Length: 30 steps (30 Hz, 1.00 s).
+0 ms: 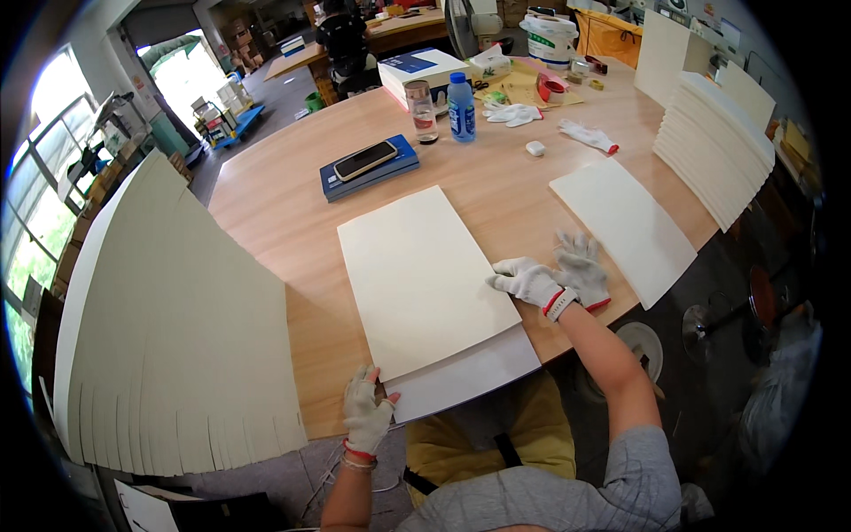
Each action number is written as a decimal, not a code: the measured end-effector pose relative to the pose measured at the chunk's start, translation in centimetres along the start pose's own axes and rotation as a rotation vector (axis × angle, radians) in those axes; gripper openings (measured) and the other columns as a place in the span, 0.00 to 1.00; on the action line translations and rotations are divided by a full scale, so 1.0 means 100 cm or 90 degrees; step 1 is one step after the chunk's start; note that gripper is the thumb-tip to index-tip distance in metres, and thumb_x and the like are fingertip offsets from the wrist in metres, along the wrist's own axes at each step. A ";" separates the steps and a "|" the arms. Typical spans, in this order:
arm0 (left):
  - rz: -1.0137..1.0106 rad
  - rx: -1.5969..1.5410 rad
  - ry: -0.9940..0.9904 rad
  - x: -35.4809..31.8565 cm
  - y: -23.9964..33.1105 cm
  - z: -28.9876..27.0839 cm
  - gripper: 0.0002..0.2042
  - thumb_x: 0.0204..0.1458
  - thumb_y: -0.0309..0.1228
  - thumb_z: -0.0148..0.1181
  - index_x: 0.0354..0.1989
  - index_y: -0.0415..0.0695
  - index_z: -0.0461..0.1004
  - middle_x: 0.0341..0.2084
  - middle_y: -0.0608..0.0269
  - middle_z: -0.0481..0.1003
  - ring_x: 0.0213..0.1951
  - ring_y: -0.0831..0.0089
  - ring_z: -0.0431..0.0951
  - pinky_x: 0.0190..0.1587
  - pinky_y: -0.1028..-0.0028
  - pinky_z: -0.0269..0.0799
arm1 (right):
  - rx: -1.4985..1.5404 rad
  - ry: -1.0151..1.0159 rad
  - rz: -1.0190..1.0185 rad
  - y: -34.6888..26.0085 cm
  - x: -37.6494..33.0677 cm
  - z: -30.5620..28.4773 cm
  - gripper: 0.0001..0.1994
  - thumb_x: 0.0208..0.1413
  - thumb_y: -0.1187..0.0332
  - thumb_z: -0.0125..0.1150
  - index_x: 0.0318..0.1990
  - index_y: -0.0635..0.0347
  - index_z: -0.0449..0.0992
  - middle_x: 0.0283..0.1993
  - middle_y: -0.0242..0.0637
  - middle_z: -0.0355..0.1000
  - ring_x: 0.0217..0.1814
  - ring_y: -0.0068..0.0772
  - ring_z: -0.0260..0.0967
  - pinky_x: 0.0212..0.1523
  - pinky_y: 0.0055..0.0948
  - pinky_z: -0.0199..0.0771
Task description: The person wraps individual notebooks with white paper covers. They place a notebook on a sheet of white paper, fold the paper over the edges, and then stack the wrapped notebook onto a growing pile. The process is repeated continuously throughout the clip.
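Observation:
A cream sheet (425, 284) lies on the table in front of me, over a white sheet (470, 377) whose near part sticks out below it. My left hand (365, 412), in a white glove with bare fingertips, is at the near left corner of these sheets. Its thumb and forefinger are apart, touching their edges. My right hand (526, 282), gloved too, has its fingers together at the cream sheet's right edge; its thumb is partly hidden. Beside that hand lies a loose white glove (581, 269). Another pale sheet (625, 232) rests farther right.
Tall fanned stacks of cream sheets stand at the left (177, 328) and the far right (714, 151). Beyond the sheets are a phone (366, 160) on a blue box (390, 177), a glass bottle (421, 113), a blue bottle (461, 111) and more gloves (588, 136). A person (344, 40) sits farther back.

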State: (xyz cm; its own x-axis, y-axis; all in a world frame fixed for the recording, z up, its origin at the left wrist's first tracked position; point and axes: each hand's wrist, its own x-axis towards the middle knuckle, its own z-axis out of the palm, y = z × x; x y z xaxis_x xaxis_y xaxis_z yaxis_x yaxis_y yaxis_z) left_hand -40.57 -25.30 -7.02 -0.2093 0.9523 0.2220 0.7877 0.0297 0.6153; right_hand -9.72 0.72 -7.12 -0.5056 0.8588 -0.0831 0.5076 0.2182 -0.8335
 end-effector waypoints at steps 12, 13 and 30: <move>0.010 0.014 -0.007 -0.002 -0.004 0.003 0.29 0.40 0.28 0.69 0.55 0.36 0.70 0.55 0.42 0.69 0.60 0.48 0.65 0.62 0.57 0.59 | -0.172 0.061 0.009 -0.012 -0.008 0.001 0.18 0.54 0.51 0.61 0.36 0.58 0.76 0.34 0.45 0.76 0.36 0.49 0.73 0.39 0.40 0.70; 0.022 0.019 -0.016 0.000 -0.003 0.002 0.30 0.40 0.29 0.70 0.55 0.37 0.69 0.55 0.41 0.68 0.60 0.47 0.65 0.62 0.56 0.59 | -0.214 0.087 -0.002 -0.011 -0.012 0.000 0.18 0.54 0.51 0.60 0.36 0.59 0.76 0.34 0.46 0.76 0.37 0.49 0.73 0.39 0.41 0.70; 0.378 0.270 -0.189 0.028 0.072 -0.026 0.39 0.36 0.35 0.70 0.62 0.40 0.62 0.63 0.37 0.57 0.50 0.45 0.73 0.51 0.57 0.71 | -0.047 -0.095 -0.206 -0.042 -0.075 -0.008 0.20 0.62 0.53 0.52 0.44 0.63 0.79 0.47 0.45 0.76 0.54 0.44 0.70 0.55 0.34 0.68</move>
State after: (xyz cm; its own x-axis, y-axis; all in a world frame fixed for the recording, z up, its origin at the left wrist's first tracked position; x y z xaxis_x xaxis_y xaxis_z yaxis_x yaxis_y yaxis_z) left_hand -36.96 -23.19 0.03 0.4321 0.8846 0.1752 0.8857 -0.4529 0.1020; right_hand -7.49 -6.30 -2.59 -0.7419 0.6637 0.0952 0.3510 0.5055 -0.7882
